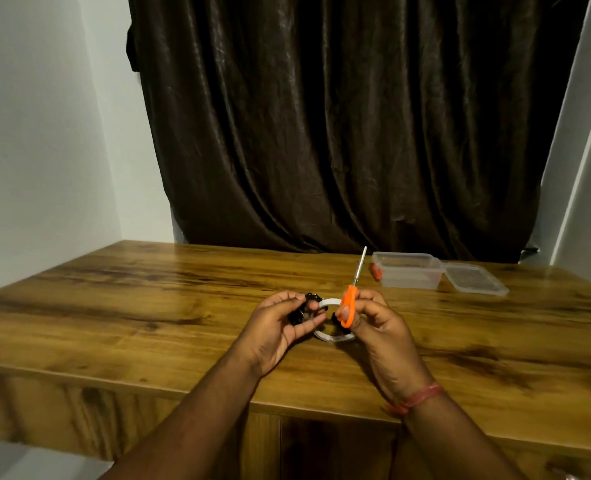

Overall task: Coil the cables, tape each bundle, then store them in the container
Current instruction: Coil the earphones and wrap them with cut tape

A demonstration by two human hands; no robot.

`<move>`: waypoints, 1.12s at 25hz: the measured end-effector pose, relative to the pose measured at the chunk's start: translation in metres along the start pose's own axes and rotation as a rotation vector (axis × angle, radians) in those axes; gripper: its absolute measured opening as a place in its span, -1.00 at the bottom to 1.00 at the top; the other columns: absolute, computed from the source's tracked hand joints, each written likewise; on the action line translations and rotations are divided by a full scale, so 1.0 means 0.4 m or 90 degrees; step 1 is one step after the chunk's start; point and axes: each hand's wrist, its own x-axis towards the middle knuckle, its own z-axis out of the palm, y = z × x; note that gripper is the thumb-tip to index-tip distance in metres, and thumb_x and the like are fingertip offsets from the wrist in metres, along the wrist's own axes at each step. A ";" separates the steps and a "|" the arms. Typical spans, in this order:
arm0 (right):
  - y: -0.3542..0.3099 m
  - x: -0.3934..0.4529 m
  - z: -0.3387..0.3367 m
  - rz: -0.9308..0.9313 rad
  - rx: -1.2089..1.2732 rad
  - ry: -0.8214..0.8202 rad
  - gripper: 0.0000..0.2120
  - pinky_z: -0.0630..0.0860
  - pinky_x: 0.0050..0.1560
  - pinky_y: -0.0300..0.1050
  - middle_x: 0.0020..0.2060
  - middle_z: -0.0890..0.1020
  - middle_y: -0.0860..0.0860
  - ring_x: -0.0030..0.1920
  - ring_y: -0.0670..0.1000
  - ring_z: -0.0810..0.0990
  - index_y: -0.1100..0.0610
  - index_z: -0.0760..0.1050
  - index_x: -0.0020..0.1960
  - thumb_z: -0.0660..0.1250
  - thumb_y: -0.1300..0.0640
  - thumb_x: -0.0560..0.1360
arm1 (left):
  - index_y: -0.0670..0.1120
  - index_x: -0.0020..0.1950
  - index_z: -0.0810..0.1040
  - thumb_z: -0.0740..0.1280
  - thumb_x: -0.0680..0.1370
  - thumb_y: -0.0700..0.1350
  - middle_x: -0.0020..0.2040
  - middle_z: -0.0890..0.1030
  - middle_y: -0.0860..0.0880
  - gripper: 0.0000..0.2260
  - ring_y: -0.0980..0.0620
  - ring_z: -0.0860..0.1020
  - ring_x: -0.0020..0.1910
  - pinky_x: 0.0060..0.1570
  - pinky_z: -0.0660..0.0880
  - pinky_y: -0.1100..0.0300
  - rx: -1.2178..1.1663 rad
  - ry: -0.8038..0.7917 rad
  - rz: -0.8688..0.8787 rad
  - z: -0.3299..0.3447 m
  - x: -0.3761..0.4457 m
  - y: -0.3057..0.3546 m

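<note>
Head view. Landmark: the tape roll (334, 336), a pale ring lying on the wooden worktop (148, 306), near the front edge and roughly at the centre.

Left hand (280, 327): positioned just left of the tape roll and slightly above it. Its grip is closed around a black cable bundle (306, 308); thumb and fingers curl round the coils, and part of the bundle shows above and between the fingers. How tightly the bundle is coiled cannot be determined.

Right hand (373, 323): positioned just right of the tape roll. Its grip holds orange-handled scissors (351, 299), with the fingers through or round the handle loops. The metal blades point up and away from the person, tilted slightly right. Whether the blades are parted cannot be determined. A small dark piece of cable shows between the two hands, directly above the roll. A red band (417, 398) sits on the right wrist.

Container (408, 271): clear plastic, uncovered, standing behind and to the right of the tape roll, well apart from it. Its contents cannot be made out. Its clear lid (474, 278) lies flat on the worktop, touching the container's right side. A small orange object (376, 271) lies just at the container's left wall.

Behind the worktop hangs a dark brown curtain (339, 116).
</note>
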 end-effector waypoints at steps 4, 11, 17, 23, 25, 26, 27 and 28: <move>0.003 -0.004 -0.010 -0.008 -0.003 -0.015 -0.84 0.54 0.00 -0.11 -0.02 0.56 0.05 0.01 -0.04 0.58 0.19 0.67 -0.12 0.51 0.11 0.40 | -0.26 -0.15 0.56 0.21 0.58 -0.35 -0.15 0.63 -0.26 -0.83 -0.23 0.62 0.00 0.14 0.54 -0.18 -0.010 0.026 0.016 -0.001 0.006 -0.001; -0.012 -0.020 0.010 0.309 0.100 -0.209 -0.68 0.66 -0.08 0.00 -0.02 0.67 0.27 -0.08 0.21 0.69 0.34 0.55 0.08 0.45 0.15 0.43 | -0.25 -0.16 0.56 0.22 0.58 -0.34 -0.10 0.64 -0.29 -0.83 -0.28 0.59 0.08 0.14 0.56 -0.14 -0.022 0.040 0.030 -0.011 0.015 -0.003; -0.002 -0.013 0.010 0.305 0.109 -0.169 -0.70 0.64 0.04 0.01 -0.10 0.66 0.23 -0.12 0.12 0.68 0.39 0.56 0.04 0.44 0.24 0.37 | -0.26 -0.14 0.55 0.21 0.58 -0.34 -0.12 0.64 -0.28 -0.85 -0.24 0.62 0.02 0.14 0.56 -0.14 -0.020 0.044 0.034 -0.008 0.013 -0.003; 0.006 -0.002 0.006 0.328 0.142 -0.233 -0.76 0.62 -0.07 0.00 -0.14 0.61 0.27 -0.21 0.09 0.66 0.32 0.60 -0.12 0.45 0.11 0.45 | -0.25 -0.12 0.53 0.18 0.60 -0.34 -0.14 0.65 -0.26 -0.83 -0.21 0.64 0.00 0.08 0.60 -0.10 -0.012 0.052 0.035 -0.002 0.003 0.004; 0.006 0.002 0.003 0.343 0.154 -0.280 -0.66 0.62 -0.06 0.00 -0.13 0.61 0.27 -0.20 0.09 0.67 0.29 0.61 -0.13 0.50 -0.01 0.38 | -0.25 -0.13 0.53 0.18 0.60 -0.34 -0.14 0.65 -0.26 -0.83 -0.21 0.64 -0.01 0.07 0.60 -0.10 -0.019 0.052 0.031 0.000 0.001 0.006; 0.006 0.004 0.002 0.352 0.163 -0.305 -0.58 0.62 -0.03 0.01 -0.11 0.61 0.28 -0.18 0.10 0.67 0.29 0.61 -0.11 0.53 -0.08 0.35 | -0.25 -0.13 0.53 0.18 0.60 -0.34 -0.14 0.65 -0.25 -0.82 -0.21 0.63 0.00 0.07 0.60 -0.10 -0.021 0.052 0.029 0.001 0.001 0.007; 0.005 0.005 0.001 0.368 0.176 -0.328 -0.49 0.61 0.02 0.04 -0.08 0.61 0.29 -0.14 0.12 0.67 0.31 0.61 -0.08 0.54 -0.15 0.33 | -0.25 -0.13 0.53 0.17 0.60 -0.34 -0.15 0.65 -0.25 -0.82 -0.20 0.64 -0.01 0.05 0.62 -0.09 -0.024 0.051 0.029 0.002 0.001 0.008; 0.005 0.007 -0.001 0.388 0.192 -0.348 -0.41 0.60 0.07 0.06 -0.06 0.61 0.30 -0.11 0.14 0.68 0.33 0.60 -0.05 0.51 -0.22 0.33 | -0.25 -0.13 0.52 0.17 0.60 -0.34 -0.16 0.65 -0.24 -0.82 -0.16 0.66 -0.05 0.01 0.63 -0.07 -0.030 0.052 0.030 0.003 0.000 0.008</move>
